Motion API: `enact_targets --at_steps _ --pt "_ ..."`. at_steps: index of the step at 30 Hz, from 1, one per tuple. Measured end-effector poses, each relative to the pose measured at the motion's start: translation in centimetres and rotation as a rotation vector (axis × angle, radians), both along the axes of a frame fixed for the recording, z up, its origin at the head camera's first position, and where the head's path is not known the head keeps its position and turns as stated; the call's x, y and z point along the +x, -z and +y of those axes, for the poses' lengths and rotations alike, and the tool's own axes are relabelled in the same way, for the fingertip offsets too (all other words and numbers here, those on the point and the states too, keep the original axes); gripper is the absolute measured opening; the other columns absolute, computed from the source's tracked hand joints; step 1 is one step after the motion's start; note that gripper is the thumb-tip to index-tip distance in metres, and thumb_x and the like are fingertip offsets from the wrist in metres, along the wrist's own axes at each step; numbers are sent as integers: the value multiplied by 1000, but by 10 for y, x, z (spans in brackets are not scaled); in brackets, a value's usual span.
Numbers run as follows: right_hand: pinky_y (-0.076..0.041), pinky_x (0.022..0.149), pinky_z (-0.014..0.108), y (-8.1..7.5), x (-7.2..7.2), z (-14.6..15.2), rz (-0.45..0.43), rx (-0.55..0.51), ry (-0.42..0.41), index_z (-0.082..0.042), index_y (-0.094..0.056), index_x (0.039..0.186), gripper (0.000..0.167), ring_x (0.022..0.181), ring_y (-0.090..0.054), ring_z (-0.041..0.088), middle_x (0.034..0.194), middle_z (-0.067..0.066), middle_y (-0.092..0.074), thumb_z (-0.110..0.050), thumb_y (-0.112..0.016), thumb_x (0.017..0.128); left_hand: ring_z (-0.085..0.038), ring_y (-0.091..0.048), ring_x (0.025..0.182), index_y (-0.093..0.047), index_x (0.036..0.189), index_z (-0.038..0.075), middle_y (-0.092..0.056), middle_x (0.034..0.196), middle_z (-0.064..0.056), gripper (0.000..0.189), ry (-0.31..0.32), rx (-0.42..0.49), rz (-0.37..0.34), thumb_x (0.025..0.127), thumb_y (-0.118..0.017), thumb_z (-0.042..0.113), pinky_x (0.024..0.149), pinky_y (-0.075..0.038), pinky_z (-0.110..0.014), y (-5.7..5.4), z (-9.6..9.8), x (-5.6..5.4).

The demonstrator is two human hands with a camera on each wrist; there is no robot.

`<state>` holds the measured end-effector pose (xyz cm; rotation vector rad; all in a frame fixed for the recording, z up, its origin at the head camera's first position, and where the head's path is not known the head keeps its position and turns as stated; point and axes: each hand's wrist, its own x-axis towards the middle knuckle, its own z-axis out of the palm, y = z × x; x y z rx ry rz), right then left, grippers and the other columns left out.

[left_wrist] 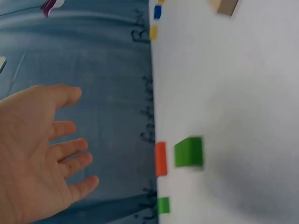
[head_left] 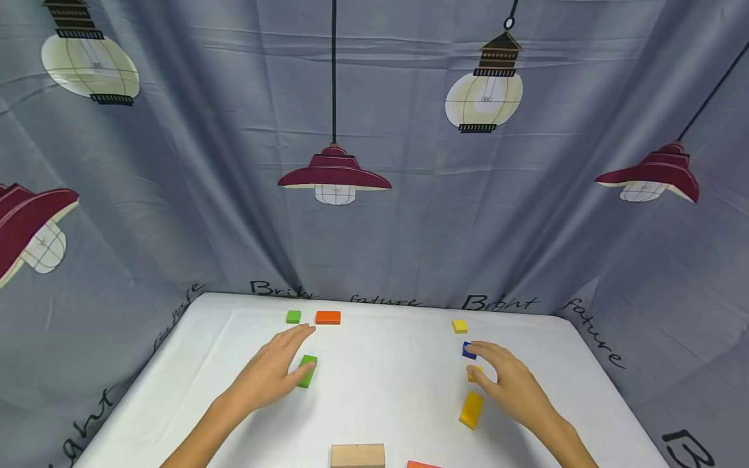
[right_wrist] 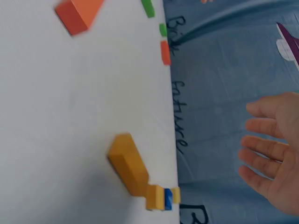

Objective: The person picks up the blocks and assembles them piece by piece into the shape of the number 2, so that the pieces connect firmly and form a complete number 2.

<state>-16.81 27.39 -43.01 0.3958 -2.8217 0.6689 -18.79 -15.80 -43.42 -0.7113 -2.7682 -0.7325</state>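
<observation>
My left hand (head_left: 270, 372) hovers over the left part of the white table with its fingers extended and nothing in them. In the head view its thumb overlaps a green block (head_left: 307, 372); the left wrist view shows that block (left_wrist: 189, 152) apart from the hand (left_wrist: 42, 149). On the right, my other hand (head_left: 515, 389) is also raised, thumb and fingers spread and holding nothing. Its fingertips partly cover a blue block (head_left: 469, 351) and a small yellow block (head_left: 471, 376) in the head view. A longer yellow block (head_left: 471, 411) lies just nearer.
Towards the back lie a small green block (head_left: 293, 316), an orange block (head_left: 328, 318) and another small yellow block (head_left: 459, 327). At the front edge are a wooden block (head_left: 357, 455) and a partly cut-off red-orange block (head_left: 422, 465). A grey-blue curtain (head_left: 363, 247) surrounds the table (head_left: 386, 383).
</observation>
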Motion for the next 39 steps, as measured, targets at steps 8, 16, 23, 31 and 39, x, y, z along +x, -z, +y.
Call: enact_targets --at_steps 8,16,23,31,39 --pt "-55 88 47 21 16 -16 -127 -135 -67 -15 -70 119 30 106 -65 27 123 0 -67 -16 -76 90 -27 -46 134 -51 142 11 -52 142 -2 49 118 75 -151 98 -65 29 106 -41 -51 23 17 19" --pt "-57 85 43 40 32 -26 -356 -287 -242 -4 -69 120 32 102 -63 30 118 9 -68 -18 -74 91 -20 -57 117 -55 135 8 -57 132 -1 45 297 118 -298 100 -62 35 96 -50 -38 47 34 35" --pt "-56 86 41 60 44 -31 -601 -407 -242 -6 -67 123 39 98 -61 23 116 6 -68 -20 -78 88 -9 -51 111 -56 132 12 -56 125 8 43 407 184 -450 97 -65 35 93 -49 -29 69 46 46" --pt "-53 82 23 100 45 -26 -687 -413 -370 -11 -67 125 49 93 -57 5 113 -7 -65 -33 -82 84 -6 -49 106 -54 130 8 -54 120 3 51 548 170 -240 94 -70 39 85 -50 -23 98 53 48" --pt "-45 85 10 93 56 -36 -701 -497 -361 -5 -66 121 42 92 -56 3 111 -4 -64 -26 -80 87 -2 -47 101 -59 122 12 -54 112 8 41 556 182 -123 94 -70 40 82 -49 -19 111 58 47"
